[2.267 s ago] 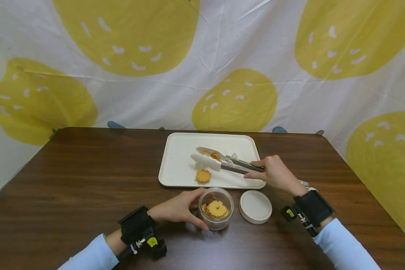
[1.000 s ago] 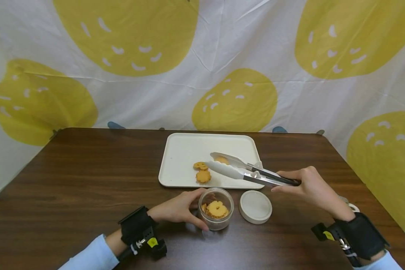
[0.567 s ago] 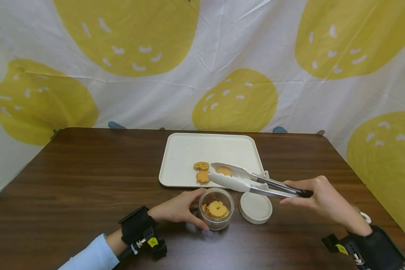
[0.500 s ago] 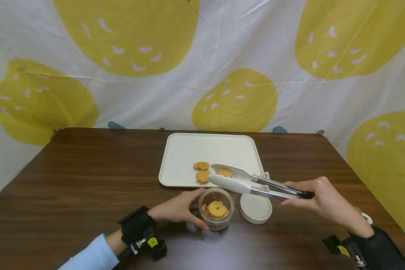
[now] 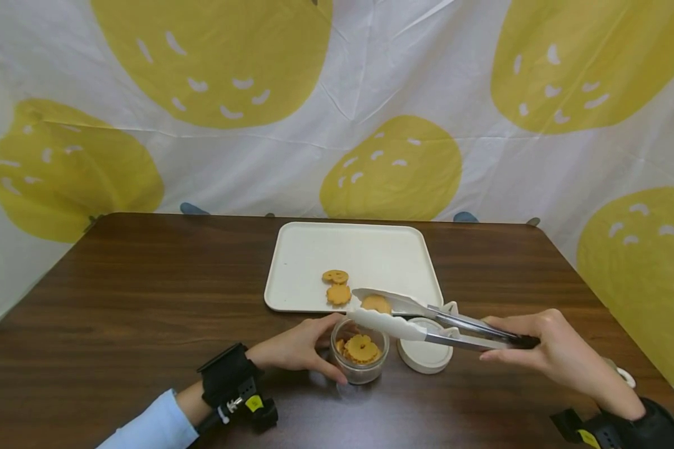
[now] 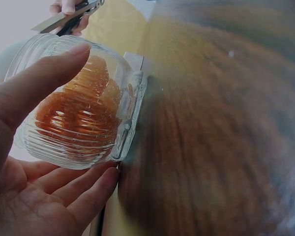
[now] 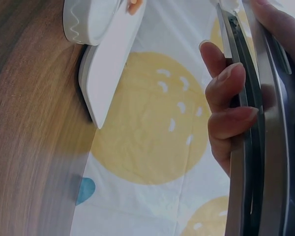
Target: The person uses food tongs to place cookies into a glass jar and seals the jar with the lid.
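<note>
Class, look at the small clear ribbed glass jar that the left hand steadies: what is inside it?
The small clear ribbed glass jar holds orange flower-shaped biscuits, one lying flat on top with a hole in its middle. Others lie beneath, but their number cannot be told because the top one covers them.

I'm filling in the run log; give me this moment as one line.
left hand: holds glass jar | right hand: grips tongs | cookie in tongs above jar | lid off, on table | two cookies on tray
</note>
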Motion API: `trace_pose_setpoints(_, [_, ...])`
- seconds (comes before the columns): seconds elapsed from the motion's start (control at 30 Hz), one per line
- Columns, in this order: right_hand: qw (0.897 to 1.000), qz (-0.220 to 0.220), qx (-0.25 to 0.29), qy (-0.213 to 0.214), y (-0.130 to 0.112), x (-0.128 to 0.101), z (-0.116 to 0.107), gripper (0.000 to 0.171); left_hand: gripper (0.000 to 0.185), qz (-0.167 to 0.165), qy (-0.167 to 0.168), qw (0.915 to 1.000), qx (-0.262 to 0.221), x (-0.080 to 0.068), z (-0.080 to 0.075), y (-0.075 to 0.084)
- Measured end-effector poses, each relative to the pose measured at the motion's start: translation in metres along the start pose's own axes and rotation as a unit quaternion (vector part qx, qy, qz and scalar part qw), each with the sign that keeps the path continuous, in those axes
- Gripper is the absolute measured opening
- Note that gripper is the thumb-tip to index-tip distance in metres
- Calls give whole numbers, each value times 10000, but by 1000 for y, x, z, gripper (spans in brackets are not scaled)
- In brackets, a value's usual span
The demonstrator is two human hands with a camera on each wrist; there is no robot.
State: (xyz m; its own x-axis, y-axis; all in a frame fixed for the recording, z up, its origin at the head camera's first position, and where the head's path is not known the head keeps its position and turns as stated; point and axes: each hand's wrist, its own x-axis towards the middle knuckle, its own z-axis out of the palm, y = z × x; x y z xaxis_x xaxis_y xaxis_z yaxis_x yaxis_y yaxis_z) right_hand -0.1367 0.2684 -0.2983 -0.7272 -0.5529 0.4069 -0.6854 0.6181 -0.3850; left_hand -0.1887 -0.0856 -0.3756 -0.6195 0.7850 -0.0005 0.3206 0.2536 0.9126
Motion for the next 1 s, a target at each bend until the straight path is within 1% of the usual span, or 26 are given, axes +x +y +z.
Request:
trace_pose_setpoints(0.17, [9993, -289, 241, 50, 0, -4, 2, 38, 76, -49, 13, 10000, 51, 0, 0, 0])
trace_pose_setpoints(0.4, [9978, -600, 266, 123, 4, -10, 7, 41, 75, 122, -30, 9999, -49, 1, 1, -1])
trace_pose_setpoints(0.57, [9972, -664, 320, 141, 7, -13, 9, 43, 72, 124, -50, 9997, -192, 1, 1, 0])
trace_pose_setpoints(0.8, [9958, -799, 404, 176, 11, -16, 14, 45, 67, 125, -62, 9997, -201, 0, 1, -1])
trace_pose_setpoints(0.9, [9959, -793, 395, 155, 11, -17, 15, 44, 66, 191, -41, 9997, -117, 0, 1, -1])
trace_pose_setpoints(1.0, [9969, -686, 367, 91, 10, -17, 16, 43, 66, 157, -10, 9999, -21, 0, 0, -1])
